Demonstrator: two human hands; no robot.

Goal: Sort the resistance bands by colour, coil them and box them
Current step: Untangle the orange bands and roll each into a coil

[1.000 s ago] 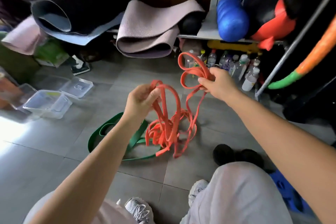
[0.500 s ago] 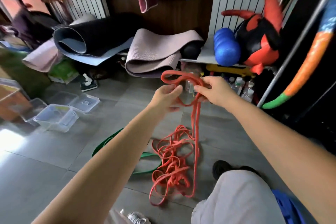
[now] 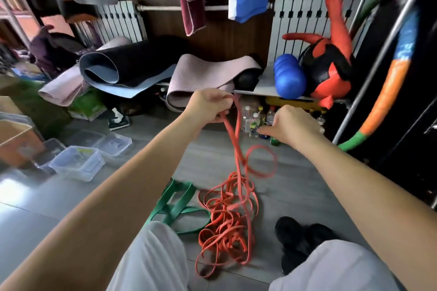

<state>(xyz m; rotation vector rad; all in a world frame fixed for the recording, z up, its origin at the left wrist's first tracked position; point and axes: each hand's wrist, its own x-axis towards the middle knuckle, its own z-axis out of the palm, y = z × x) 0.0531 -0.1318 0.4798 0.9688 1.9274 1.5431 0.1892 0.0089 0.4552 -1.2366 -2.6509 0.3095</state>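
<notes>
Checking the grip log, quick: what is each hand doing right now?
Left hand: closed on the orange bands.
Right hand: holding nothing, fingers loosely curled beside the strands.

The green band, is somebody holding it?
No, the green band lies loose on the floor; the left hand grips only the orange band.

No legible text, green box [image 3: 88, 104] label blurred, bottle [image 3: 255, 123] labels too small to read
</notes>
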